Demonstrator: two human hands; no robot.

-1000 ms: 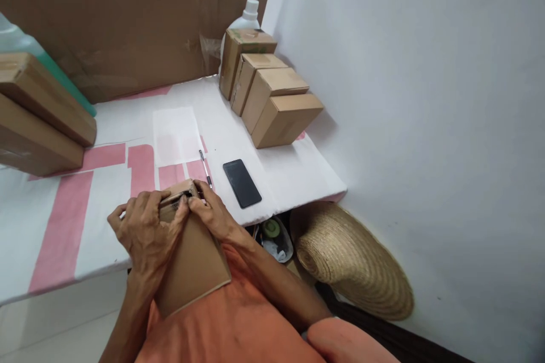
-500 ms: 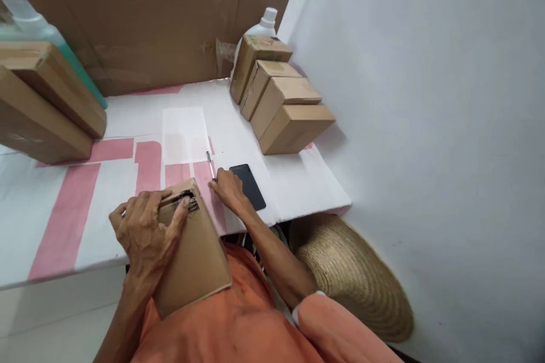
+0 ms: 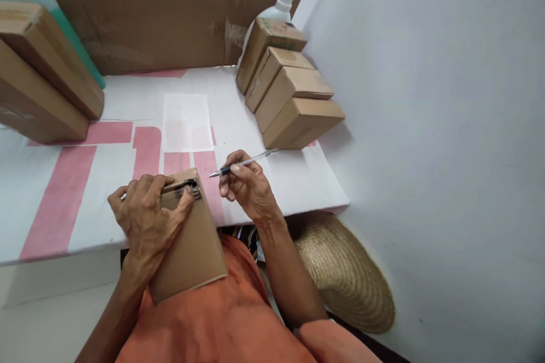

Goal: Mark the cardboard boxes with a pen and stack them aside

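A cardboard box [image 3: 193, 252] leans tilted against my orange-clothed lap, its upper end at the table's front edge. My left hand [image 3: 149, 215] grips that upper end, fingers over the top and thumb on the near face. Beside the thumb, a dark scribbled patch [image 3: 194, 186] marks the corner. My right hand [image 3: 251, 190] holds a clear pen [image 3: 263, 155] with a dark grip, pinched between thumb and fingers. The pen's tip points left, just above and right of the box's corner, apart from it.
On the white-and-pink covered table [image 3: 106, 181] lies a white sheet [image 3: 185, 122]. Several cartons [image 3: 302, 122] and a white bottle [image 3: 279, 8] stand at right near the wall. More boxes [image 3: 46, 79] and a green-liquid jug [image 3: 79, 48] stand left. A straw hat [image 3: 353, 272] hangs below the edge.
My right hand has lifted the pen off the table and turned it tip-left. The dark phone is now hidden from view. My left hand keeps its grip on the box; the view has shifted slightly.
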